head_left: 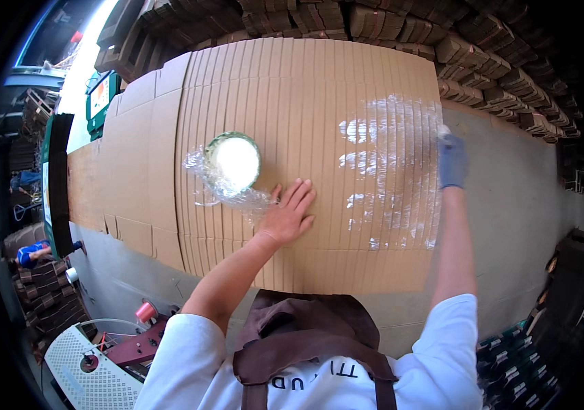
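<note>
Nearest the camera are the person's white sleeves and a brown apron [306, 335], with both forearms reaching forward over a tall stack of flat cardboard sheets [292, 102] standing edge-up in a tight bundle.

The left hand [288, 215] is bare, its fingers spread and its palm pressed flat on the top edges of the cardboard, steadying the bundle. It holds nothing. Just beyond its fingertips lies a roll of clear plastic wrap [234, 162], seen end-on, with a crumpled loose tail of film trailing down toward the hand and almost touching it.

The right hand [452, 160] wears a blue glove and sits at the far right edge of the stack, fingers closed as if pinching the end of the film; the exact grip is too small to make out. A stretched sheet of plastic film [388, 178] lies glossy across the right part of the cardboard, running from that hand back toward the middle.

Judging from this, the step in hand is wrapping the bundle: one band of film is laid over the top and is being held taut or pressed over the edge. The next move likely calls for keeping tension on the film with the right hand while the left takes up the roll, without letting the sheets fan apart.

Farther off, more bundled cardboard stacks [483, 61] line the concrete floor [518, 205].
</note>
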Demonstrator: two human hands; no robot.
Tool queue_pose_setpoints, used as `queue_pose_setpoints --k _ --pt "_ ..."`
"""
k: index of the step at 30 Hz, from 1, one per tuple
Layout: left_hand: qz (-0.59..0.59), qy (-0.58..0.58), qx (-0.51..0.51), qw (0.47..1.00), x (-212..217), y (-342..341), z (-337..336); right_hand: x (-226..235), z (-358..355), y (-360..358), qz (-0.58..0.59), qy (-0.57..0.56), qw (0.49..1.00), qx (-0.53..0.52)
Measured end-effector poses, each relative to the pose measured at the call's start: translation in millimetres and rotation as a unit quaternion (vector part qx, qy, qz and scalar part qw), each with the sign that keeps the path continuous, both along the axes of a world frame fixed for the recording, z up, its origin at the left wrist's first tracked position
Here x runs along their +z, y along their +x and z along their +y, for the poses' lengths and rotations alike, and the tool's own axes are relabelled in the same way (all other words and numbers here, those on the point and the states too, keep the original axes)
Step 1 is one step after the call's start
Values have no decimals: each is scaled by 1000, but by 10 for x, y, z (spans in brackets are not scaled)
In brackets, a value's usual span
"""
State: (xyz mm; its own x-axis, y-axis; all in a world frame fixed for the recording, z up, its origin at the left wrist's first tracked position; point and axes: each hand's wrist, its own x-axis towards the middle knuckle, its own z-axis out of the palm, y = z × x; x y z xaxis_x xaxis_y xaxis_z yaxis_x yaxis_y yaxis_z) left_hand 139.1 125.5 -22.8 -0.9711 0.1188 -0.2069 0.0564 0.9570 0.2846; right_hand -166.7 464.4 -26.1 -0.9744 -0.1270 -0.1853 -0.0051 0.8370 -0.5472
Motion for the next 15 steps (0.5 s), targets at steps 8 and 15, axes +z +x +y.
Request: queue_pose_setpoints --k 8,15 --pt "-1 -13 11 1000 -54 86 -6 225 -605 1858 215 -47 951 218" --pt "34 -26 0 999 -78 25 38 270 161 906 163 98 981 -21"
